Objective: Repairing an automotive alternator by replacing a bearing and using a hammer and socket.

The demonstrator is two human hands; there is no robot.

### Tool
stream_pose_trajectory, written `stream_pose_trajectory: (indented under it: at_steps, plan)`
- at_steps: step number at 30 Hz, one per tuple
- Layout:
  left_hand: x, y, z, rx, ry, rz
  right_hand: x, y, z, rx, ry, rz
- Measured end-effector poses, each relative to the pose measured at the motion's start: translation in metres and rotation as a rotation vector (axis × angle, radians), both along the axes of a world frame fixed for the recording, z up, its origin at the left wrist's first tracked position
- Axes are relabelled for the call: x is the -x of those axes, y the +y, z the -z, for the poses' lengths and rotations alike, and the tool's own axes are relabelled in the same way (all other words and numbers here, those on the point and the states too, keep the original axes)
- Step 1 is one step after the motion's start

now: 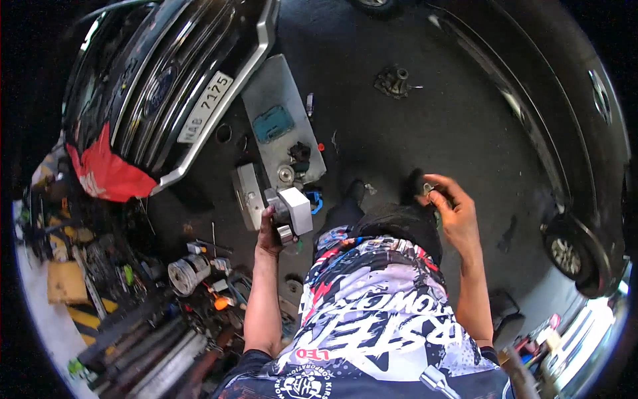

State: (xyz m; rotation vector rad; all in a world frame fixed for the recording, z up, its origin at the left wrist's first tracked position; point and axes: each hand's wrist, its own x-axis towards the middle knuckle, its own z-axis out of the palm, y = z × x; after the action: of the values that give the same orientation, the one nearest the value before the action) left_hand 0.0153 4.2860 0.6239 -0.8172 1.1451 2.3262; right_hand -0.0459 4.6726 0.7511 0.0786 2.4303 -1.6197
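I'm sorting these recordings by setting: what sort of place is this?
Probably a vehicle repair workshop: a grille-fronted vehicle stands at the left, a dark car body at the right, and a loose mechanical part lies on the floor between them.

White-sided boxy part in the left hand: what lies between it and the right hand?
In the head view, a blue object, then the person's dark-clad legs appear between the white-sided boxy part and the right hand.

The head view (a fisheye) looks down.
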Motion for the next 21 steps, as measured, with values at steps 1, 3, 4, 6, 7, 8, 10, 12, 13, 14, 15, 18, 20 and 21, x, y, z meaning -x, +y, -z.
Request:
stream_pose_trajectory:
  at_steps: [1,3,4,6,7,8,10,12,13,14,15,18,20,21]
  plan:
    - [-0.007,0.018,-0.001,-0.11,0.058,-0.032,0.014,0.014,0.006,0.074,-0.006,0.038]
    - [-0.018,0.06,0.004,-0.027,0.042,-0.232,0.042,0.05,0.014,0.128,-0.067,0.04]
    - [-0.026,0.083,0.007,-0.048,0.064,-0.288,0.052,0.069,0.018,0.178,-0.081,-0.005]
    - [-0.038,0.112,0.011,-0.084,0.053,-0.336,0.076,0.101,0.024,0.17,-0.115,-0.024]
    - [-0.045,0.129,0.016,-0.137,0.034,-0.396,0.09,0.117,0.03,0.125,-0.134,-0.015]
    - [-0.051,0.146,0.021,-0.19,-0.006,-0.448,0.102,0.131,0.032,0.064,-0.113,-0.033]
    - [-0.071,0.179,0.028,-0.139,-0.083,-0.564,0.125,0.156,0.036,0.042,-0.157,-0.092]
    - [-0.088,0.207,0.031,-0.112,-0.197,-0.687,0.145,0.171,0.04,0.081,-0.288,-0.052]
    - [-0.096,0.219,0.032,-0.113,-0.167,-0.744,0.153,0.176,0.041,0.12,-0.269,-0.14]
    - [-0.105,0.231,0.033,-0.187,-0.111,-0.75,0.157,0.18,0.043,0.082,-0.271,-0.168]
    - [-0.112,0.242,0.033,-0.273,-0.07,-0.751,0.163,0.18,0.044,0.01,-0.273,-0.159]
    - [-0.129,0.266,0.037,-0.313,-0.009,-0.878,0.177,0.171,0.051,0.054,-0.297,-0.295]
    - [-0.136,0.275,0.039,-0.359,0.046,-0.892,0.196,0.166,0.054,0.062,-0.302,-0.338]
    - [-0.137,0.28,0.041,-0.354,0.059,-0.925,0.207,0.166,0.059,0.185,-0.334,-0.289]
